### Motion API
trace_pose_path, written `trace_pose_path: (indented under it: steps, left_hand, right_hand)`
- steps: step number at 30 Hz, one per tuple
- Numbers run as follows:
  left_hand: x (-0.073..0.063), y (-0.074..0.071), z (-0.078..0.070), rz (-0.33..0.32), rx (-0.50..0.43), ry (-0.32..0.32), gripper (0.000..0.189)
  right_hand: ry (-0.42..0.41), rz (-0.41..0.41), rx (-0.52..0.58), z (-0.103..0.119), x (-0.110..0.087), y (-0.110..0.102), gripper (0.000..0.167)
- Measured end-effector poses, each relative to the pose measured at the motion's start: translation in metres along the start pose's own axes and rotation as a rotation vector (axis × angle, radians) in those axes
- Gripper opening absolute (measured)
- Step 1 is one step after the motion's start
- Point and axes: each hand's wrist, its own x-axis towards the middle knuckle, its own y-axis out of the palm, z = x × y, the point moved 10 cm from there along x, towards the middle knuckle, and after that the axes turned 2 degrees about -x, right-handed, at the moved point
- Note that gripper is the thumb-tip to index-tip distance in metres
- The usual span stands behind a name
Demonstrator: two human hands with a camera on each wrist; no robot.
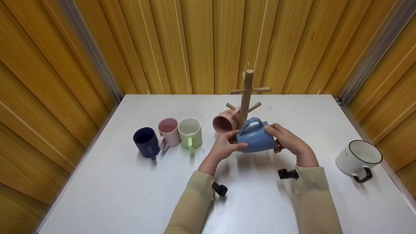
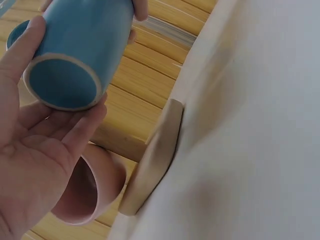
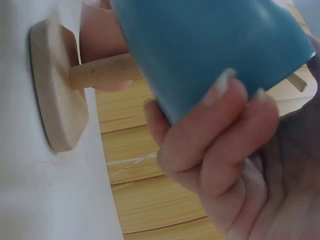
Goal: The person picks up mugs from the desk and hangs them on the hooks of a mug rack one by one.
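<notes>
Both hands hold a blue mug (image 1: 256,139) on its side above the table, its handle pointing up. My left hand (image 1: 225,145) grips the base end; the left wrist view shows the unglazed ring of the mug's bottom (image 2: 62,82) between thumb and fingers. At the other end my right hand (image 1: 287,138) grips near the rim, fingers curled under the wall in the right wrist view. Just behind the mug stands a wooden mug tree (image 1: 247,94). A pink mug (image 1: 224,122) hangs on its lower left, mouth facing the left front.
Left of the tree stand a navy mug (image 1: 146,142), a pale pink mug (image 1: 169,133) and a light green mug (image 1: 190,133), all upright. A white mug (image 1: 357,159) with a black rim stands near the right edge. Wood-patterned walls (image 1: 195,45) enclose the white table (image 1: 130,195).
</notes>
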Motion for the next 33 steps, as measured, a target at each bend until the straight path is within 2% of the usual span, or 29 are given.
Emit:
trace_pose_path:
  steps: [6, 14, 18, 28, 33]
  left_hand:
    - [0.004, 0.001, 0.022, -0.052, -0.117, -0.057, 0.054]
    - [0.006, -0.007, 0.037, -0.191, -0.150, -0.149, 0.050]
    - [0.006, -0.010, 0.039, -0.243, -0.172, -0.162, 0.040]
    - [0.002, -0.010, 0.039, -0.285, -0.239, -0.208, 0.034]
    - [-0.001, -0.013, 0.036, -0.301, -0.198, -0.214, 0.028]
  right_hand:
    - [-0.016, -0.079, -0.091, -0.003, 0.011, 0.005, 0.083]
    - [0.077, -0.210, -0.021, -0.011, 0.029, 0.007, 0.092]
    - [0.119, -0.224, 0.004, -0.017, 0.035, 0.011, 0.099]
    - [0.138, -0.255, 0.050, -0.025, 0.042, 0.017, 0.097]
    - [0.150, -0.249, 0.064, -0.027, 0.044, 0.022, 0.098]
